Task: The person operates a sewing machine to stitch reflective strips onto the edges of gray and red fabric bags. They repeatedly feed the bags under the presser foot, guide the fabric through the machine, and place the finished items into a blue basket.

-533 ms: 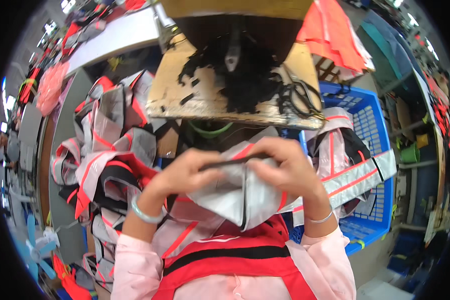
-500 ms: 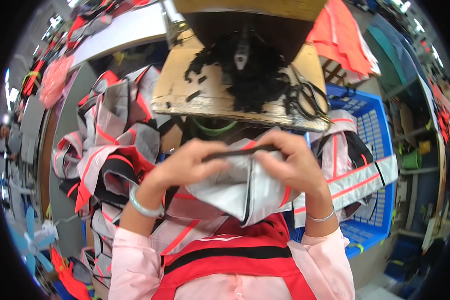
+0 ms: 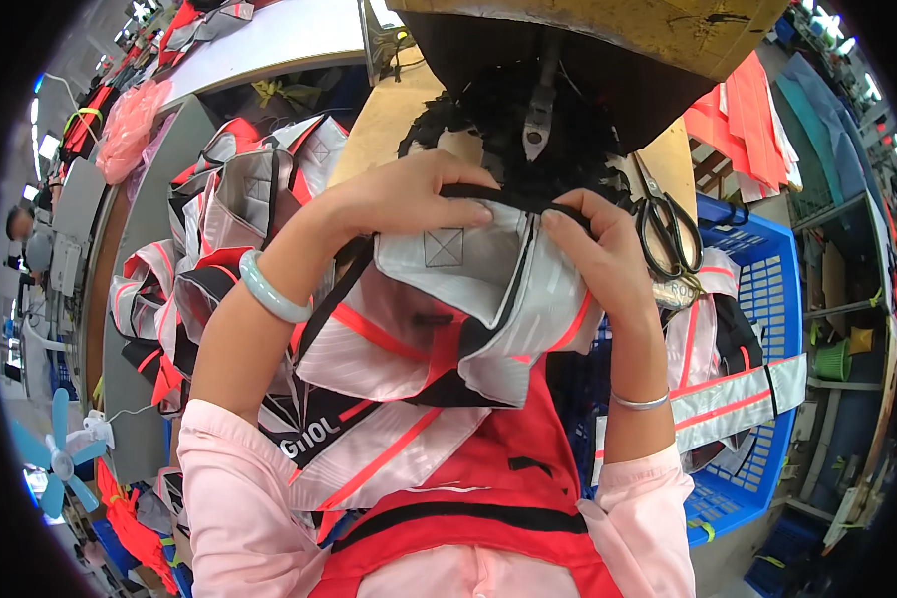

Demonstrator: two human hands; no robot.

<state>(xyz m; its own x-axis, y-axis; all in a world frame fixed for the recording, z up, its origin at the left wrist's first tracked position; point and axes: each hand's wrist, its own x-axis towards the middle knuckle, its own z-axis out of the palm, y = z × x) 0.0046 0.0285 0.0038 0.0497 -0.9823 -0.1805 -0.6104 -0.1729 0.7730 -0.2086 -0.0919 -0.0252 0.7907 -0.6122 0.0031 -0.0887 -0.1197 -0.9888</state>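
Between my hands is a grey-white sewn bag-like fabric piece (image 3: 453,269) with coral stripes, its black-bound edge pulled taut. My left hand (image 3: 419,199) is closed on the left part of that edge, thumb on the grey inside. My right hand (image 3: 608,249) pinches the same edge on the right, beside a dark seam. The piece hangs open toward me, showing a stitched square with a cross. Just beyond the edge, a pointed metal part (image 3: 536,130) of a machine (image 3: 578,30) hangs over black scraps (image 3: 429,128). Lower folds rest over my red apron (image 3: 498,453).
Black-handled scissors (image 3: 668,229) lie at the right of the wooden work surface (image 3: 384,130). A blue crate (image 3: 782,299) with similar pieces stands to the right. More striped pieces (image 3: 244,199) are heaped at the left. A blue fan (image 3: 62,460) is farther left.
Both hands have moved up and away from me, bringing the black-bound edge close to the metal part. More of the fabric piece's inside now shows. The view has shifted slightly.
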